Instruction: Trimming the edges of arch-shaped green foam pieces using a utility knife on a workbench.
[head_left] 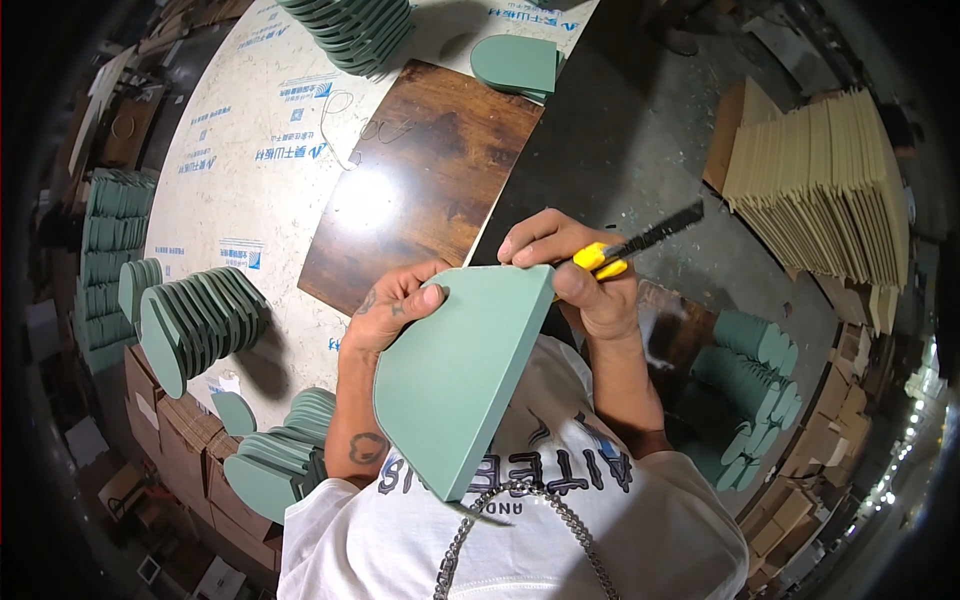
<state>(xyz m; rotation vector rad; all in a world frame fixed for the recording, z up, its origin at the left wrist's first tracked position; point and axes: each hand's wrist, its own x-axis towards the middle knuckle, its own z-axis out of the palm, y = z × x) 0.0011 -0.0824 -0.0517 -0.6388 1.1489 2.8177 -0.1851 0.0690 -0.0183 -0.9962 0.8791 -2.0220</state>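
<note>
A green panel with one rounded side and straight edges [465,360] is held up tilted in front of my chest. My left hand [400,300] grips its rounded side, thumb on the upper face and fingers underneath. My right hand [575,265] is closed around a yellow-and-black hand tool [600,262] at the panel's far right corner, fingertips touching the edge. The tool's long dark ridged bar sticks out to the upper right; its working end is hidden by my hand. From the panel's near corner a thin dark strip [485,516] hangs loose.
A brown wood-grain board [430,150] lies on the white printed tabletop [240,130]. Stacked green panels stand at the left [205,325], far edge [350,30] and lower left [285,450]. More green panels [750,385] and tan sheets [820,185] are at right.
</note>
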